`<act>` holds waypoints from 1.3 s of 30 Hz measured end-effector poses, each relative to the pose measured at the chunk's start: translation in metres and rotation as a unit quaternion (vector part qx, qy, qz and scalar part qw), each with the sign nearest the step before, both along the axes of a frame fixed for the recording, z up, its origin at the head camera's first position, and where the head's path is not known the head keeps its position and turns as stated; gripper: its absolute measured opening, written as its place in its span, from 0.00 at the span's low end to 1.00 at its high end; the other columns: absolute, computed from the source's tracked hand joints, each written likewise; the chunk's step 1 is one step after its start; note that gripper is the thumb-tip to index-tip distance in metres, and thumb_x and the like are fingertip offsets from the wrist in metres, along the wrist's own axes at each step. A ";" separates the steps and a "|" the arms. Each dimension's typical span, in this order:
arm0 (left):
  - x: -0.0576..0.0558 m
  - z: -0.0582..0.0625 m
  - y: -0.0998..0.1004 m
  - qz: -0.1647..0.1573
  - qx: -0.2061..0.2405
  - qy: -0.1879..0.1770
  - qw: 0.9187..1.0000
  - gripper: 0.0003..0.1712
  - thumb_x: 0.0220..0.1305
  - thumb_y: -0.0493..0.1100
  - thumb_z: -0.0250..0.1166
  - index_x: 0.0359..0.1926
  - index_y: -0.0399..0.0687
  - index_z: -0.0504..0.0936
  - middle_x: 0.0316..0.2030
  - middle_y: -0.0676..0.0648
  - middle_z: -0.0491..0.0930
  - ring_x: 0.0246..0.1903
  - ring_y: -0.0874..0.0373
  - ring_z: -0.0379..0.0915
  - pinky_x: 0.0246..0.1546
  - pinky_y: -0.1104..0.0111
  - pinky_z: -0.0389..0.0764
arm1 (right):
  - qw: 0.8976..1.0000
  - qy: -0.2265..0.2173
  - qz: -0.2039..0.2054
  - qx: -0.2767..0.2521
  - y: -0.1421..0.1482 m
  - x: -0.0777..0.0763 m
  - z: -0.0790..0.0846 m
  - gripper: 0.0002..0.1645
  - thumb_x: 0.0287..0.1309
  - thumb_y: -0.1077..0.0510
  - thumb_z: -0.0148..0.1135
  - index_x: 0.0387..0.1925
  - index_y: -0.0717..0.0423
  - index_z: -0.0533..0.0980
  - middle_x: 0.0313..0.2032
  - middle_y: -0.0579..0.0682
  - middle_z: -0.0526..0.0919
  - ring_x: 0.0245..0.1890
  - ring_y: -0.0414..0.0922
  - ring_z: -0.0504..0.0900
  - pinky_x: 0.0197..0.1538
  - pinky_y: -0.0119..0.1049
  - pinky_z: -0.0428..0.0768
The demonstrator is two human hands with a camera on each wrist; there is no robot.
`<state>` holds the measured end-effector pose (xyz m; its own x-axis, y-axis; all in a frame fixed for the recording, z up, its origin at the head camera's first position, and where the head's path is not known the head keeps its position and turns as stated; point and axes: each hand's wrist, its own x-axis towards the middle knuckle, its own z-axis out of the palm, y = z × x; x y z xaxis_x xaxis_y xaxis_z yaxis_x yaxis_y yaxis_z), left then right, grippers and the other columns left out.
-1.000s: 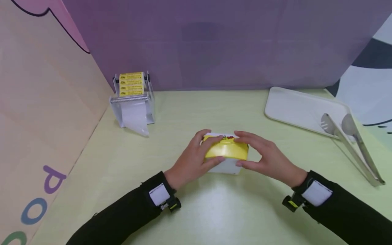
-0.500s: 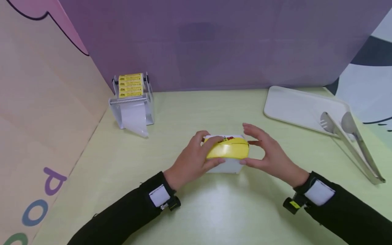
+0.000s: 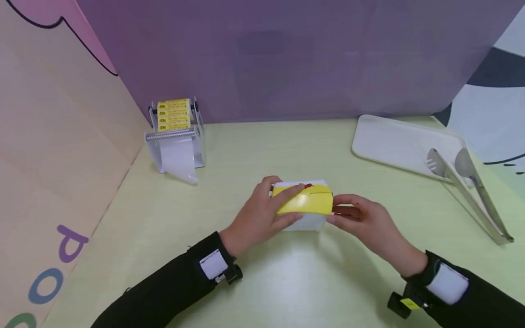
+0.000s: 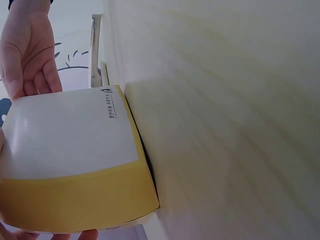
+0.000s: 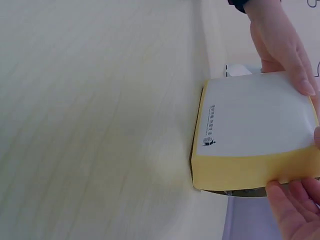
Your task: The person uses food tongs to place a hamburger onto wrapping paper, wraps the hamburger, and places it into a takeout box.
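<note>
A small white and yellow cardboard food box point(image 3: 305, 202) stands on the table. The left hand point(image 3: 256, 214) grips its left side, thumb on the front and index finger across the yellow top. At the opposite end, the right hand point(image 3: 362, 218) has its thumb on the front corner and curled fingers against the side. The right wrist view shows the box's white face point(image 5: 260, 117) with small dark print. Beneath the yellow end, the right fingertips point(image 5: 277, 192) touch an edge beside a dark gap. What lies inside the box cannot be made out.
Back left stands a label dispenser point(image 3: 174, 136) with a roll of yellow labels and a hanging white strip. A white tray point(image 3: 393, 141) lies back right, metal tongs point(image 3: 471, 196) resting over its corner. A purple panel point(image 3: 279, 59) borders the table's back.
The right hand has left the box's top edge, lifted its fingers, then lowered and curled them at the right end. The left hand keeps its grip and the box stays about where it was.
</note>
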<state>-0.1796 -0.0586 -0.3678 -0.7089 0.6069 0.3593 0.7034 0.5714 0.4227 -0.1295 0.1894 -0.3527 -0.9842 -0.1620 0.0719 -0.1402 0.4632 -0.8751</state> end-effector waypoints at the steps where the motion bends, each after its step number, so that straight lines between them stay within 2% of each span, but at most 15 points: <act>1: 0.000 -0.001 0.000 -0.002 0.002 0.000 1.000 0.32 0.63 0.55 0.66 0.68 0.59 0.71 0.59 0.38 0.64 0.49 0.48 0.66 0.38 0.69 0.78 | 1.000 0.013 -0.001 0.007 0.000 -0.001 -0.001 0.22 0.56 0.62 0.69 0.51 0.66 0.77 0.48 0.61 0.82 0.45 0.47 0.85 0.43 0.30 0.82; 6: -0.001 -0.001 0.000 -0.012 0.005 0.011 1.000 0.30 0.65 0.54 0.64 0.67 0.54 0.71 0.62 0.39 0.65 0.50 0.48 0.71 0.42 0.66 0.80 | 0.997 0.073 -0.015 0.035 -0.003 -0.003 -0.005 0.18 0.52 0.63 0.72 0.46 0.64 0.81 0.44 0.58 0.85 0.38 0.39 0.86 0.38 0.26 0.81; 11: -0.003 0.003 0.001 -0.023 -0.004 0.021 1.000 0.30 0.66 0.54 0.64 0.65 0.50 0.71 0.59 0.42 0.69 0.49 0.52 0.71 0.45 0.65 0.79 | 0.994 0.103 -0.023 0.015 -0.004 -0.005 -0.009 0.15 0.50 0.69 0.72 0.42 0.65 0.79 0.43 0.58 0.81 0.36 0.32 0.85 0.37 0.26 0.81; 14: -0.003 0.005 0.001 -0.023 -0.013 0.022 0.999 0.30 0.65 0.54 0.64 0.65 0.50 0.71 0.59 0.43 0.69 0.50 0.52 0.71 0.45 0.66 0.80 | 0.998 0.055 -0.011 -0.011 0.000 -0.009 -0.008 0.24 0.52 0.67 0.70 0.52 0.65 0.73 0.52 0.61 0.73 0.36 0.32 0.84 0.39 0.26 0.82; 18: -0.004 0.006 0.000 -0.026 -0.012 0.007 1.000 0.31 0.64 0.55 0.65 0.65 0.53 0.72 0.60 0.44 0.69 0.51 0.53 0.71 0.45 0.66 0.79 | 0.997 -0.045 0.051 -0.040 0.009 -0.017 -0.005 0.40 0.59 0.62 0.66 0.70 0.58 0.60 0.66 0.63 0.64 0.40 0.36 0.83 0.44 0.28 0.81; 21: -0.005 0.007 -0.002 -0.033 -0.002 -0.020 0.999 0.31 0.65 0.55 0.64 0.67 0.55 0.70 0.63 0.46 0.68 0.54 0.54 0.70 0.49 0.65 0.77 | 0.991 -0.086 0.094 -0.051 0.014 -0.023 -0.003 0.42 0.61 0.60 0.65 0.73 0.60 0.57 0.67 0.63 0.65 0.45 0.43 0.82 0.48 0.31 0.80; 23: -0.006 0.007 -0.004 -0.034 0.026 -0.060 0.997 0.32 0.69 0.53 0.60 0.70 0.54 0.65 0.67 0.46 0.65 0.60 0.53 0.67 0.55 0.62 0.75 | 0.989 -0.102 0.096 -0.044 0.015 -0.025 -0.001 0.40 0.62 0.57 0.65 0.71 0.60 0.60 0.66 0.63 0.67 0.49 0.46 0.82 0.49 0.32 0.81; 25: -0.005 0.009 -0.007 -0.019 0.069 -0.123 0.990 0.33 0.72 0.51 0.57 0.73 0.52 0.59 0.70 0.47 0.60 0.64 0.51 0.64 0.57 0.59 0.74 | 0.989 -0.111 0.084 -0.038 0.015 -0.024 0.001 0.40 0.61 0.55 0.66 0.71 0.59 0.61 0.66 0.61 0.68 0.51 0.49 0.81 0.49 0.34 0.81; 27: -0.004 0.011 -0.011 0.022 0.101 -0.193 0.976 0.35 0.73 0.53 0.54 0.75 0.52 0.56 0.72 0.47 0.57 0.65 0.49 0.63 0.58 0.57 0.73 | 0.990 -0.122 0.069 -0.033 0.014 -0.022 0.003 0.40 0.60 0.53 0.66 0.71 0.56 0.62 0.66 0.59 0.68 0.53 0.49 0.81 0.49 0.36 0.81; 30: -0.002 0.014 -0.015 0.091 0.107 -0.275 0.951 0.35 0.70 0.60 0.55 0.72 0.52 0.62 0.68 0.46 0.64 0.58 0.49 0.71 0.50 0.58 0.79 | 0.990 -0.125 0.052 -0.039 0.011 -0.018 0.006 0.40 0.60 0.55 0.67 0.71 0.53 0.63 0.67 0.57 0.68 0.54 0.50 0.80 0.50 0.36 0.81; 32: -0.002 0.016 -0.017 0.107 0.093 -0.298 0.944 0.35 0.68 0.62 0.57 0.69 0.51 0.67 0.64 0.45 0.70 0.54 0.49 0.76 0.47 0.60 0.80 | 0.992 -0.113 0.046 -0.042 0.008 -0.016 0.006 0.39 0.59 0.56 0.67 0.70 0.53 0.64 0.67 0.57 0.67 0.55 0.51 0.80 0.51 0.35 0.80; 34: -0.001 0.017 -0.017 0.107 0.097 -0.310 0.940 0.34 0.67 0.59 0.60 0.68 0.49 0.68 0.62 0.45 0.73 0.54 0.50 0.77 0.46 0.62 0.81 | 0.993 -0.100 0.044 -0.055 0.005 -0.016 0.005 0.38 0.60 0.58 0.66 0.70 0.55 0.64 0.67 0.58 0.66 0.56 0.52 0.79 0.51 0.34 0.80; 37: -0.003 0.014 -0.017 0.107 0.127 -0.320 0.933 0.35 0.64 0.52 0.66 0.68 0.48 0.67 0.63 0.45 0.72 0.58 0.48 0.73 0.47 0.62 0.81 | 0.989 -0.095 0.047 -0.099 0.000 -0.019 0.002 0.32 0.63 0.59 0.63 0.66 0.63 0.67 0.70 0.61 0.61 0.56 0.48 0.78 0.52 0.33 0.79; 39: -0.003 0.010 -0.018 0.118 0.152 -0.331 0.924 0.33 0.64 0.52 0.66 0.66 0.47 0.69 0.65 0.45 0.69 0.62 0.47 0.69 0.50 0.61 0.80 | 0.984 -0.109 0.040 -0.132 -0.003 -0.023 0.000 0.25 0.66 0.57 0.60 0.58 0.69 0.70 0.70 0.62 0.59 0.55 0.43 0.78 0.52 0.32 0.79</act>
<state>-0.1825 -0.0763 -0.3580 -0.9340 0.3497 -0.0730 0.1033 0.4600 0.8819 -0.1522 0.1867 -0.3532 -0.9659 -0.2430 -0.0897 0.0378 0.2106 -0.9769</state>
